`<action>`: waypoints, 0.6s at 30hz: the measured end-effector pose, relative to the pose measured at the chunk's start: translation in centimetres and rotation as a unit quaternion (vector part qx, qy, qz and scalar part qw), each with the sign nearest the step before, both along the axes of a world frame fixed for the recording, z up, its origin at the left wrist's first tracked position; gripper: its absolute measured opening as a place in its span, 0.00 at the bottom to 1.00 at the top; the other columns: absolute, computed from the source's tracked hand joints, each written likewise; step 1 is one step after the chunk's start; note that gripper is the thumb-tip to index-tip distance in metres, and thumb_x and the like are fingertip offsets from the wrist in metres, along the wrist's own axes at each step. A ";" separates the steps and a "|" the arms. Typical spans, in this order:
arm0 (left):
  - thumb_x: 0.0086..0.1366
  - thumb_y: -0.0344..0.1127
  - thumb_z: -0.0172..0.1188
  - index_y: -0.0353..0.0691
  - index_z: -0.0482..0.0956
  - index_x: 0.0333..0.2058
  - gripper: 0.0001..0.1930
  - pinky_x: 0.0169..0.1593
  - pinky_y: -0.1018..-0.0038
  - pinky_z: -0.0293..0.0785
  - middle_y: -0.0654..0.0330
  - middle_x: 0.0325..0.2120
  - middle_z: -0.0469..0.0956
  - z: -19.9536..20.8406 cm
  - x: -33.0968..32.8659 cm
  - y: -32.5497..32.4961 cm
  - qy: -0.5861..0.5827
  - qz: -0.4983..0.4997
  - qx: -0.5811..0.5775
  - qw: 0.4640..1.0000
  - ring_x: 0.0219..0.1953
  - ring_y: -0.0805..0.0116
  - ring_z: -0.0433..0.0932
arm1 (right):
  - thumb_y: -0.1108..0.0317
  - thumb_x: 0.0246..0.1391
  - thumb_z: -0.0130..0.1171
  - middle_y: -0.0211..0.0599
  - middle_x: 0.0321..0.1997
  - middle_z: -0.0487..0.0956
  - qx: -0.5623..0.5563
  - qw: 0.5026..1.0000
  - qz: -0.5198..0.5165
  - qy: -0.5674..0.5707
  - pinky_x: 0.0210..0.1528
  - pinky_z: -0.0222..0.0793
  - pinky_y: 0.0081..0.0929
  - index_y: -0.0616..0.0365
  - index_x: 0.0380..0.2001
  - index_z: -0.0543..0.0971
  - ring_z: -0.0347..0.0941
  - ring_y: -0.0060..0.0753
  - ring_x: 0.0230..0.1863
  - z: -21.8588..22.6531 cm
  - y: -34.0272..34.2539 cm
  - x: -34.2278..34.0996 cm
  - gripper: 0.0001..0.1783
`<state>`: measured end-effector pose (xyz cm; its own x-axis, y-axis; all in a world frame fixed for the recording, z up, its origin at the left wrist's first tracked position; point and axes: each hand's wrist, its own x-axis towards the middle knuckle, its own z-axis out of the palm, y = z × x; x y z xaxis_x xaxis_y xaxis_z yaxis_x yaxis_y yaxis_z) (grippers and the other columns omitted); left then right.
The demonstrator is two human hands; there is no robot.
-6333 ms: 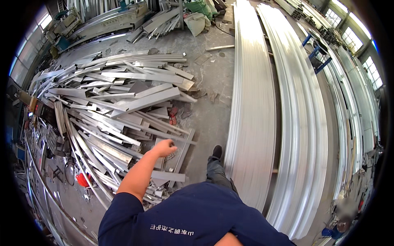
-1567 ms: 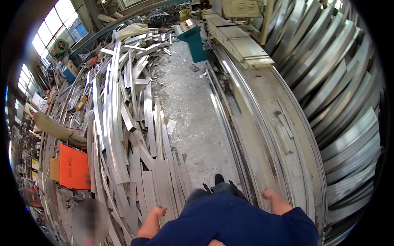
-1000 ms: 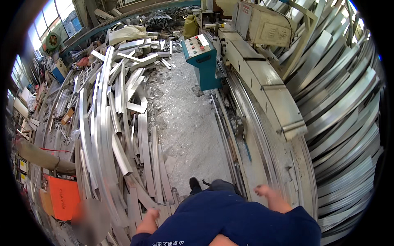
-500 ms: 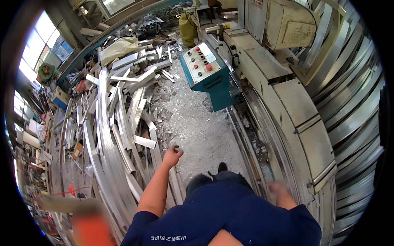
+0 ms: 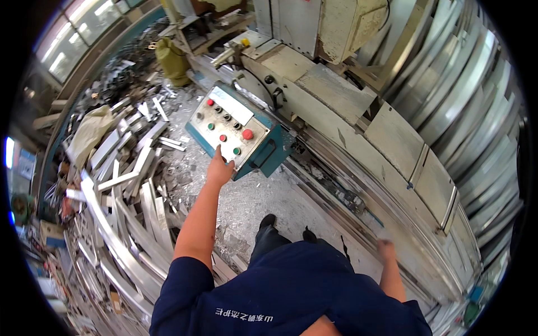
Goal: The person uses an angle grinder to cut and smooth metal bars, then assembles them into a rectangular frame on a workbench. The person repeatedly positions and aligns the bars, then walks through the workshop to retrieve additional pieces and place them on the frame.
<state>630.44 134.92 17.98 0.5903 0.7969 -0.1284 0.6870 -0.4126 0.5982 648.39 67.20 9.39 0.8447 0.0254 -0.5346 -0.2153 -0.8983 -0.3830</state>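
My left hand [image 5: 220,168] is at the near edge of a teal control box [image 5: 260,166] with a pale, sloping button panel [image 5: 212,115]. Its index finger stretches out over that edge, just short of a small red button [image 5: 223,138], and the thumb stands apart beside it. I see nothing in this hand; whether the fingertip touches the panel I cannot tell. Close to the fingertip are a green button [image 5: 237,151] and a large red mushroom button [image 5: 247,134]. My right hand [image 5: 385,250] hangs beside the machine's rails, its fingers smeared by motion.
A long beige machine [image 5: 336,95] with metal rails [image 5: 330,196] runs along my right. Beyond it lean curved silvery metal strips [image 5: 448,95]. Metal offcuts [image 5: 120,185] pile up on the left. A yellow-green sack [image 5: 172,63] stands behind the box; shavings litter the floor [image 5: 241,207].
I have moved closer to the control box, and the view has turned to the right. My left hand has reached forward from beside the offcuts to the panel, its index finger now extended.
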 end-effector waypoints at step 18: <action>0.54 0.37 0.59 0.41 0.58 0.66 0.39 0.55 0.58 0.71 0.41 0.54 0.73 -2.0 3.1 4.6 0.154 -0.168 0.086 0.970 0.53 0.43 0.74 | 0.52 0.52 0.62 0.43 0.34 0.84 0.086 0.927 -0.343 0.128 0.39 0.75 0.32 0.65 0.40 0.81 0.81 0.35 0.33 2.6 2.5 -37.9 0.24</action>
